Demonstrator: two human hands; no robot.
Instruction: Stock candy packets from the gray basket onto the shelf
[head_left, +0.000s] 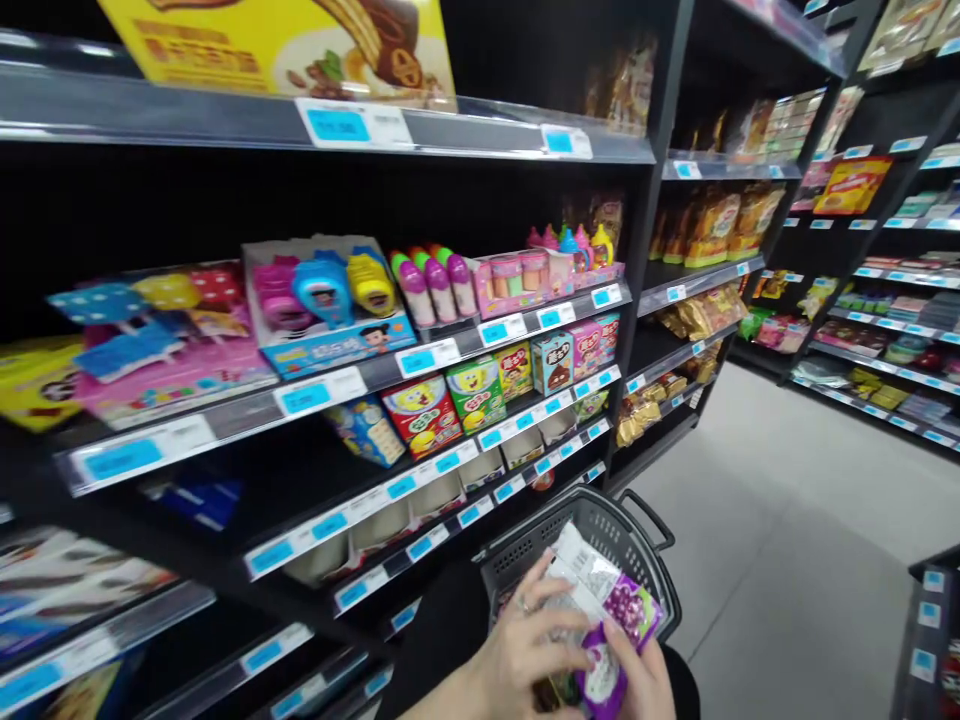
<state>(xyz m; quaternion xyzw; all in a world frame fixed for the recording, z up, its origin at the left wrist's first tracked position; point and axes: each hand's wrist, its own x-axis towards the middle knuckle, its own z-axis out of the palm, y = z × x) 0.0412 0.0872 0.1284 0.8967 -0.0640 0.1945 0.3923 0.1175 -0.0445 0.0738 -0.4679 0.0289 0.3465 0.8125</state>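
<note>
Low in the view, over the basket, both hands are on a purple and silver snack packet [585, 560] with grapes pictured on it. My left hand [517, 640], wearing a ring, lies across the packet's near side with its fingers curled on the foil. My right hand [641, 675] grips the packet's lower right, thumb on top of the purple part. Whether this is one packet or two overlapping ones I cannot tell. The dark grey shopping basket [517, 550] sits just beyond and beneath the hands, its contents mostly hidden by them.
Dark shelves run along the left, holding toy-shaped sweets [324, 290], boxed snacks [421, 415] and gold bags [709, 225]. A grey floor [780, 500] stretches to the right, with more stocked shelves [892, 340] behind it. The basket's handle [660, 522] sticks out to its right.
</note>
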